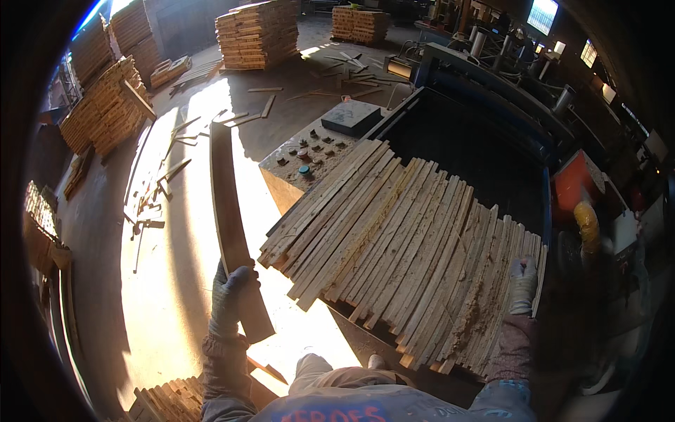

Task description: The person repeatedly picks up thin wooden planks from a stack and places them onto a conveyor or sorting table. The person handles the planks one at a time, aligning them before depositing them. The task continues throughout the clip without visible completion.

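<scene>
A: what're the hands doing?
B: left hand (235,295) has its fingers wrapped round a board (230,204), out past the machine bed (464,133)'s near left corner. Right hand (522,281)'s on the wood strips (401,246), can't tell if it's gripping.
A: strips where?
B: side by side along the bed's near edge.

Hard sunlight, deep shadow
Glare bleaches the floor (165,292) nearly white, striped by long shadows, while the machine bed (460,130) lies dim; a window (542,15) glows at upper right, the wood strips (401,235) look fairly sharp, and edges curve toward a black rim.
</scene>
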`<state>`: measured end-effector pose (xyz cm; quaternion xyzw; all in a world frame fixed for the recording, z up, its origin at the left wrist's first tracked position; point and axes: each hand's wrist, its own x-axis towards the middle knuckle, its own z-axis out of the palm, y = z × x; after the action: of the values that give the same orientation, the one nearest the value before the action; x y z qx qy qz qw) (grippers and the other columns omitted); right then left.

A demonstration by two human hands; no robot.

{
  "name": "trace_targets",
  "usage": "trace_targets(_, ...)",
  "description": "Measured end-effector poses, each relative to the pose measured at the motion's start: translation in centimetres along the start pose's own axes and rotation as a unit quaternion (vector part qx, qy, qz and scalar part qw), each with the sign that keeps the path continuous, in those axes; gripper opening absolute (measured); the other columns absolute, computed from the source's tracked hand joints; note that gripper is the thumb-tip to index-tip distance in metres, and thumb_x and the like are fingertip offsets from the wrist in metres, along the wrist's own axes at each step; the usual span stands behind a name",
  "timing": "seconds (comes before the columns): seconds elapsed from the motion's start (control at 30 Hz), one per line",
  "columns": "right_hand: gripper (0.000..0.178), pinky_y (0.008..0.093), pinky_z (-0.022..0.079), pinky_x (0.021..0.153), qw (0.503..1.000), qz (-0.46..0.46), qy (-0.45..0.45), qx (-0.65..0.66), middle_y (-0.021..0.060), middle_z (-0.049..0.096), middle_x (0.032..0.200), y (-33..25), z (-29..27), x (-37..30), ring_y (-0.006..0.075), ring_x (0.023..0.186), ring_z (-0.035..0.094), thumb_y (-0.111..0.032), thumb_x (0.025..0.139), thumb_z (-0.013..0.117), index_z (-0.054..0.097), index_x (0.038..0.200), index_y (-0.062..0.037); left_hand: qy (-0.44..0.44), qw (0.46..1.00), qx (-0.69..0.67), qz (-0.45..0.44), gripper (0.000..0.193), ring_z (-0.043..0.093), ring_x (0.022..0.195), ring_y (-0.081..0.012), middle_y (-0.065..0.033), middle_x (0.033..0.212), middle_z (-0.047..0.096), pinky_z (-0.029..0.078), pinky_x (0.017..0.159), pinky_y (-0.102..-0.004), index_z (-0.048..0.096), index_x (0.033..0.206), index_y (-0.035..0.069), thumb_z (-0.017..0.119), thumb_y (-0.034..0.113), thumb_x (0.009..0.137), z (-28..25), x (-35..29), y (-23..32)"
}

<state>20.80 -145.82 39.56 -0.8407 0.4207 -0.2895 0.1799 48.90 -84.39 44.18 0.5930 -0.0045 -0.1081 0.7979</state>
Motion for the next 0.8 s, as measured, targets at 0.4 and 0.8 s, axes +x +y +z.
trace_targets(0.4,0.038,0.0416,0.049,0.068,0.867,-0.229,-0.401,-0.184,0.0176,0.069,0.100,-52.3,54.5,1.2,0.0277,0.076,0.063,-0.034,0.096,0.058,0.067,0.107,0.0010,0.270,0.959,-0.016,-0.086,0.057,0.061,0.084,-0.0116,-0.0011,0.097,0.062,0.053,0.071,-0.0294,0.053,0.133,0.008,0.078,0.031,0.087,-31.5,0.6,-7.8)
trace_targets(0.8,0.030,0.0256,0.031,0.050,0.629,-0.432,-0.635,0.121,-0.0053,0.044,0.065,-65.9,39.2,-22.8,0.0056,0.054,0.039,-0.028,0.103,0.058,0.059,0.080,-0.0081,0.399,0.914,-0.069,0.030,0.075,0.058,0.096,-0.0151,-0.0081,0.111,0.060,0.052,0.084,-0.0313,0.031,0.154,0.006,0.064,0.035,0.093,-29.5,-6.9,-14.8)
